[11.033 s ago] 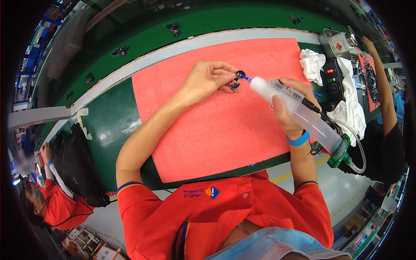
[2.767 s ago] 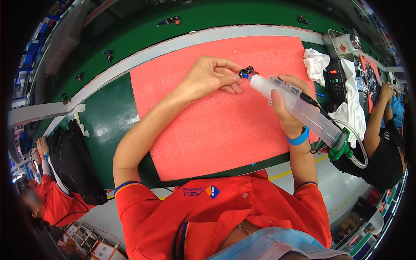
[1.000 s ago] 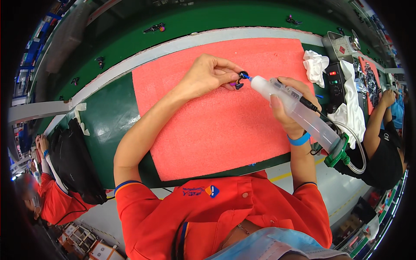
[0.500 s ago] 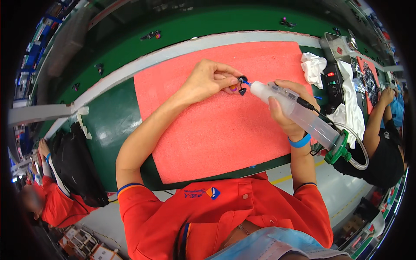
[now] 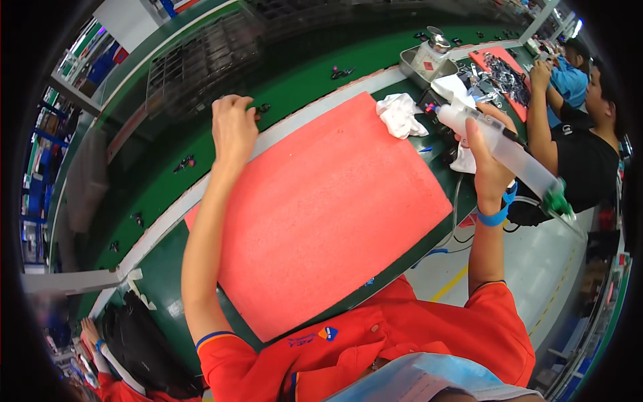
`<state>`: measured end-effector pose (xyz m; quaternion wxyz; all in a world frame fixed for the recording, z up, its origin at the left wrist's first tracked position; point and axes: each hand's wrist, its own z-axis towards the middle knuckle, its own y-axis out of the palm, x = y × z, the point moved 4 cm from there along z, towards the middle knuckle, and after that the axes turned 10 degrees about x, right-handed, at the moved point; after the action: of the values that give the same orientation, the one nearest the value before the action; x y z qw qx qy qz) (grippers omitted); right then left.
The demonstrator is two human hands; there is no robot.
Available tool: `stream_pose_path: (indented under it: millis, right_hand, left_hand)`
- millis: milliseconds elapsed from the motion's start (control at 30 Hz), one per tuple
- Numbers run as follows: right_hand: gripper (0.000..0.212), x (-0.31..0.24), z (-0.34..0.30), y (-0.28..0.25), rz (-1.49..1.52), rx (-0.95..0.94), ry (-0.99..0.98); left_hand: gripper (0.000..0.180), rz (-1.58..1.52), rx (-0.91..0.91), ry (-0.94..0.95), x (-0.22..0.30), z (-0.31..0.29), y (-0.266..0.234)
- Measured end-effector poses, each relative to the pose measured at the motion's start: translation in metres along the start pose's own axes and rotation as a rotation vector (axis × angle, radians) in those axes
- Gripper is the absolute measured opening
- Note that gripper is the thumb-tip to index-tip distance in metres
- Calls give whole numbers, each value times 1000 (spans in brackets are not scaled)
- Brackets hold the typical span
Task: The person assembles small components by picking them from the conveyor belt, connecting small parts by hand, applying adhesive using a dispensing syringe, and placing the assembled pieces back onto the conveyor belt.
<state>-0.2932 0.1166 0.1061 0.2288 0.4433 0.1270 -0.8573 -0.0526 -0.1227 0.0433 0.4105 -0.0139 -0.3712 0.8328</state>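
Observation:
My left hand [image 5: 234, 127] is stretched out over the green conveyor belt [image 5: 301, 90], its fingers bent and thumb a little apart. Right by the fingertips lies a small black part [image 5: 264, 108]; whether they touch it I cannot tell. In my right hand [image 5: 490, 167] is a translucent dispensing syringe [image 5: 519, 155] with a green cap at its back end and a tube running off it. The syringe is held tilted, nozzle end up and to the left, above the right end of the bench. Between my arms lies a pink foam mat [image 5: 328, 214].
Crumpled white cloth [image 5: 400, 115] rests at the mat's far right corner. Behind it stands a metal tray [image 5: 410, 65] with a bottle. More small black parts [image 5: 184, 163] sit along the belt. A black bag [image 5: 144, 348] is at left; a co-worker [image 5: 576, 154] sits at right.
My left hand has gone from the mat to the belt, away from the syringe. My right hand has carried the syringe right and away from the mat. The view has turned rightward.

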Motion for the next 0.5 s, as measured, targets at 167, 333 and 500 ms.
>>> stream_pose_path:
  millis: [167, 333, 500]
  right_hand:
    - [24, 51, 3, -1, -150, 16, 149]
    - [24, 64, 2, 24, -65, -71, 232]
    - [24, 79, -6, 29, -15, -109, 324]
  left_hand:
    - [11, -298, -93, 146, 90, -9, 26]
    - [15, -426, -172, 23, 113, -8, 94]
    - [15, -750, -397, 148, 141, -18, 100]
